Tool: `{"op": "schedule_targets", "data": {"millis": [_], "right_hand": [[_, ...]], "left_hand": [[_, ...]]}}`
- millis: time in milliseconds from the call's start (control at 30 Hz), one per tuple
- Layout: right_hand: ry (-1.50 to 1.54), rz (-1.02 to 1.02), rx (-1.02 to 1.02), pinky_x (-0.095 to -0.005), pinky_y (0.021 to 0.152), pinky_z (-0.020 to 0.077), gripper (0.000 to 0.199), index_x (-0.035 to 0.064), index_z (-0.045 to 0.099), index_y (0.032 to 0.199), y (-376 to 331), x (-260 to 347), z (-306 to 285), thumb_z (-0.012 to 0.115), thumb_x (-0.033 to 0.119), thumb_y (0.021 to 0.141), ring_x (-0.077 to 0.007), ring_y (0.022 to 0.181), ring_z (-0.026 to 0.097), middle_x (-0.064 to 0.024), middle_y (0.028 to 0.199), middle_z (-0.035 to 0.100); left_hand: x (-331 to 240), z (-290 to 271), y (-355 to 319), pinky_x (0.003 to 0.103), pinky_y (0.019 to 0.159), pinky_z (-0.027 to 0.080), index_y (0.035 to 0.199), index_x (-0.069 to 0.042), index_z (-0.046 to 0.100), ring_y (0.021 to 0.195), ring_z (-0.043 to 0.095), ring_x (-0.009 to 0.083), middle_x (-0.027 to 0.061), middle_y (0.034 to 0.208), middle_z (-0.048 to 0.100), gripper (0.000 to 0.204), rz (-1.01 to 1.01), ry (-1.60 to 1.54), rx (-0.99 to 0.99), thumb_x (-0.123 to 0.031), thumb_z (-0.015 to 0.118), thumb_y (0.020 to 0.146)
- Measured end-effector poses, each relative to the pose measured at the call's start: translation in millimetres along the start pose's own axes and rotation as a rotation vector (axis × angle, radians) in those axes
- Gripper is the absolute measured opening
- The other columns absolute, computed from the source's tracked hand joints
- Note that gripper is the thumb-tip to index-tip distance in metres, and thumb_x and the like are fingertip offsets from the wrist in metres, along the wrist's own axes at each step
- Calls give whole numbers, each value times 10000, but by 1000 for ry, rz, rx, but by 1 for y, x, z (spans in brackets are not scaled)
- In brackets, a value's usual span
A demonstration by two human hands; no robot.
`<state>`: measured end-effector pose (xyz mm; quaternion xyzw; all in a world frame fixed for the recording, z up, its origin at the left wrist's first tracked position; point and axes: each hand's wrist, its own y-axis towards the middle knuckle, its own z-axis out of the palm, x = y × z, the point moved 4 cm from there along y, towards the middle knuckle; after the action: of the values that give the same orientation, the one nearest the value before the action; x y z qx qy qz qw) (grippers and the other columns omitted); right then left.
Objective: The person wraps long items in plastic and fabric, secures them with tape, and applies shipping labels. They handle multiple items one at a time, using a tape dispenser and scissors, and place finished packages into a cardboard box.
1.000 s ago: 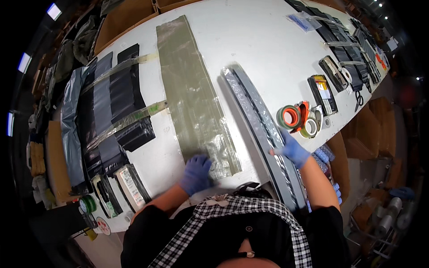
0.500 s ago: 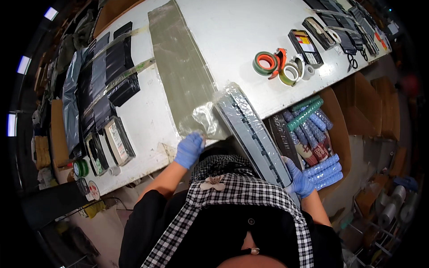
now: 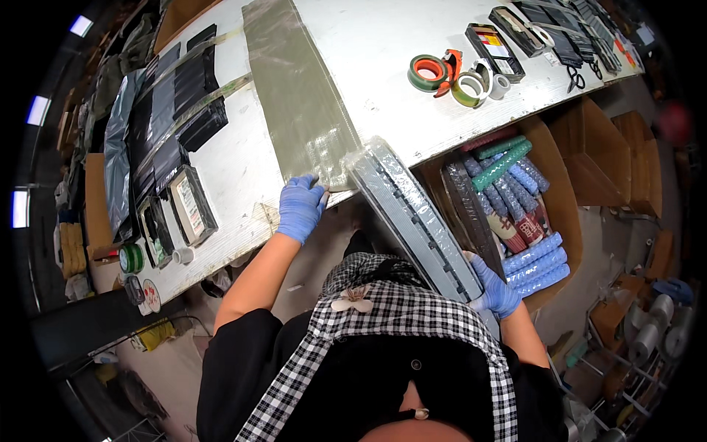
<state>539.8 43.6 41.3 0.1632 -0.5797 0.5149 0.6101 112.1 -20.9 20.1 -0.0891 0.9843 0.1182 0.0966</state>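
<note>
A long olive-green plastic sheet lies across the white table, its near end at the front edge. My left hand, in a blue glove, is closed at that near end with the fingertips on the plastic. A long grey bundle, wrapped in clear film with a dark notched strip along it, slants from the table edge down to my right side. My right hand, also gloved in blue, grips its lower end. The bundle's far end touches or nearly touches the sheet's near corner; I cannot tell which.
On the white table are tape rolls with an orange dispenser, black trays and scissors. Dark packages lie left. A cardboard box of bubble-wrapped rolls stands below right.
My left hand has shifted slightly up and left with the sheet's near end, which now lies flatter and less crumpled. My right hand keeps its hold on the bundle. The whole view has shifted slightly.
</note>
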Motion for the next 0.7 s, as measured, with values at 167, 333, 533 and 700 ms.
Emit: {"op": "schedule_targets", "data": {"millis": [167,333,533,700], "right_hand": [[-24,58,9,-347,1110,279,1253,58,230,1505,2,8,7,951,235,494,-221,1319,391,-107,1420,435],[-26,75,10,-338,1100,296,1220,42,252,1487,7,22,19,943,228,498,-219,1294,416,-112,1390,461],[-195,94,78,-338,1085,320,1169,44,290,1458,34,40,30,942,182,498,-208,1250,446,-102,1336,494],[-163,124,56,-328,1075,333,1152,30,286,1462,42,23,24,925,110,506,-204,1236,456,-99,1316,505]], "left_hand": [[14,6,12,400,761,512,900,-131,734,812,619,321,120,963,684,191,-265,27,262,-295,651,849],[22,19,28,379,700,529,843,-75,720,695,647,330,151,767,691,249,-545,-451,240,-318,671,823],[63,78,30,337,674,529,834,-55,713,680,657,287,178,781,686,297,-447,-620,391,-337,630,869],[80,85,25,311,597,494,808,-49,705,649,599,153,35,702,643,157,-548,-1074,348,-200,708,848]]}}
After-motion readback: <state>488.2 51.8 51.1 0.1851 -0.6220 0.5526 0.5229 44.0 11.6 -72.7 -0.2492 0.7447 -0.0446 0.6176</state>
